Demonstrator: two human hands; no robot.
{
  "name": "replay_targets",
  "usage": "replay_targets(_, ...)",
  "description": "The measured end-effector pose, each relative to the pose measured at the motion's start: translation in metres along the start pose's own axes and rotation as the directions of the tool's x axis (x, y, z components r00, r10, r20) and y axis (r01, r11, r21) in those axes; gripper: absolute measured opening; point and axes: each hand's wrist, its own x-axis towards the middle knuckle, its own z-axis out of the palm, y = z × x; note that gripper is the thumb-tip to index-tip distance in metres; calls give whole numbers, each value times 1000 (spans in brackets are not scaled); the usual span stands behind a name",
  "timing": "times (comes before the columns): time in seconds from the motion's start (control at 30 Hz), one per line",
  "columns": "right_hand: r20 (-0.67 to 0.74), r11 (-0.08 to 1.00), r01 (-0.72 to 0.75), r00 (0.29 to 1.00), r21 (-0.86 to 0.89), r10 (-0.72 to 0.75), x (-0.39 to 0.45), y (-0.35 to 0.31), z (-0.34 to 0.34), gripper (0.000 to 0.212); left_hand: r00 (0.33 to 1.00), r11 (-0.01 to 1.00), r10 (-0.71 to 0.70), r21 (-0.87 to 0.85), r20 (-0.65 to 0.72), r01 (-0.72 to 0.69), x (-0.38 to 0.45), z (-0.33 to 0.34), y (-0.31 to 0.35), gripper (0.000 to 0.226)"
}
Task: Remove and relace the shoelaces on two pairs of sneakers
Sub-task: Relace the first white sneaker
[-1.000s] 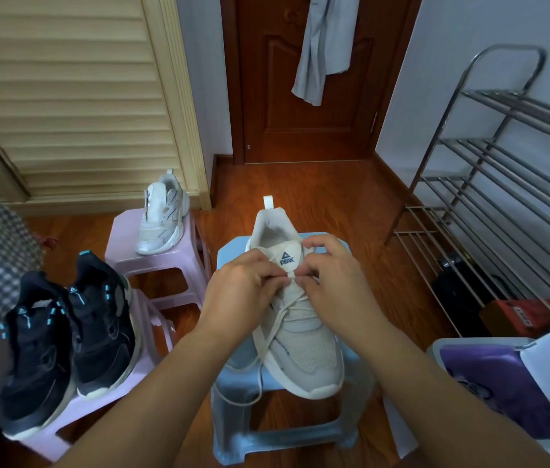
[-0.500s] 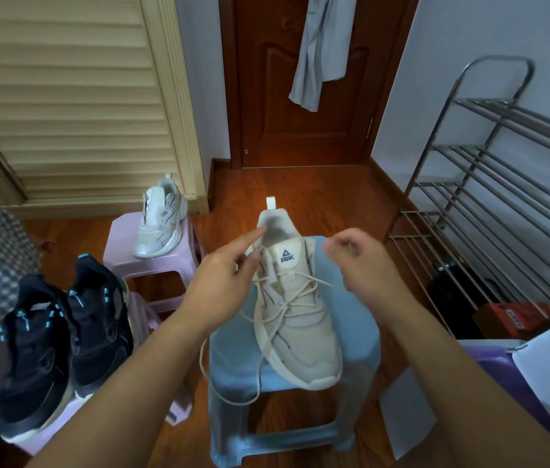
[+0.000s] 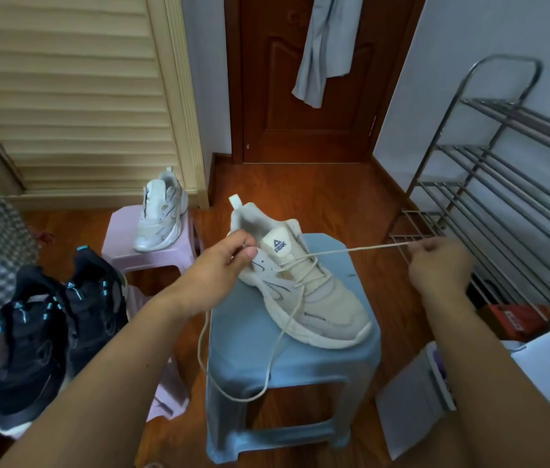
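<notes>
A cream sneaker point(image 3: 304, 282) lies on top of a blue plastic stool point(image 3: 287, 363), heel toward the door and toe toward the camera and to the right, tilted a little across the seat. Its lace point(image 3: 351, 250) is still threaded through the eyelets over the tongue. One end runs out taut to the right, where the right hand point(image 3: 440, 270) has its fingers closed around it, off the stool's right edge and in front of the rack. The other end drops off the shoe, loops down past the stool's front edge and rises to the left hand point(image 3: 219, 270), which pinches it between thumb and forefinger just beside the sneaker's collar.

To the left, on a pink stool point(image 3: 147, 253), stands a second cream sneaker point(image 3: 160, 216), upright with its toe toward the camera. Nearer and further left, a pair of black sneakers point(image 3: 61, 329) with turquoise lace loops sits side by side on another pink stool point(image 3: 169, 395), mostly hidden beneath them. A steel shoe rack point(image 3: 503, 184) stands against the right wall, and a brown door point(image 3: 300, 96) with a grey garment point(image 3: 325, 45) hanging on it closes the far end of the wooden floor point(image 3: 317, 190)
</notes>
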Motion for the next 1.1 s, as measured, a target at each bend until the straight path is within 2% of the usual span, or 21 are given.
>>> replay_targets(0.07, 143, 997, 45, 989, -59, -36, -2, 2, 10, 13, 1000, 993, -13, -119, 18, 15, -1, -5, 0, 22)
replay_targets(0.13, 284, 989, 138, 952, -57, -116, -12, -7, 12, 11, 999, 963, -24, -268, -30, 15, -3, -12, 0, 31)
replay_targets(0.17, 350, 982, 185, 923, -42, -158, -18, -13, 9, 10, 997, 958, -42, -288, -71, 19, -5, -15, 2, 35)
replay_targets(0.23, 460, 967, 252, 854, 47, -245, -33, -26, 5, 10, 987, 970, -72, -241, -143, 35, -7, -18, 1, 34)
replay_targets(0.3, 527, 955, 247, 797, 164, -296, -52, -35, 1, 14, 982, 991, -96, -107, -161, 80, -10, -14, 1, 29)
replay_targets(0.4, 541, 955, 248, 787, 163, -297, -67, -45, 6, 31, 962, 980, -165, 70, -219, 185, -16, -6, 3, 41)
replay_targets(0.53, 598, 976, 211, 777, 43, -195, -79, -54, 21, 53, 926, 950, -311, -50, -215, 308, -25, 0, 7, 54)
replay_targets(0.63, 653, 973, 204, 725, 104, -222, -92, -55, 28, 47, 920, 933, -359, -76, -158, 351, -33, -2, 10, 55)
replay_targets(0.7, 618, 956, 227, 729, 187, -294, -103, -54, 30, 31, 923, 931, -364, -60, -127, 359, -39, -4, 14, 59)
replay_targets(0.77, 581, 942, 299, 743, 155, -331, -116, -53, 33, 13, 930, 937, -349, -30, -115, 348, -45, -4, 17, 54)
replay_targets(0.87, 631, 889, 448, 663, 97, -403, -137, -54, 41, 30, 942, 950, -306, 14, -135, 311, -51, -1, 21, 48)
replay_targets(0.97, 615, 822, 558, 611, 113, -498, -141, -55, 49, 29, 938, 946, -292, 85, -186, 311, -50, 3, 22, 43)
replay_targets(1.1, 609, 826, 540, 604, 162, -514, -130, -55, 42, 36, 933, 934, -302, 135, -197, 331, -51, 5, 24, 37)
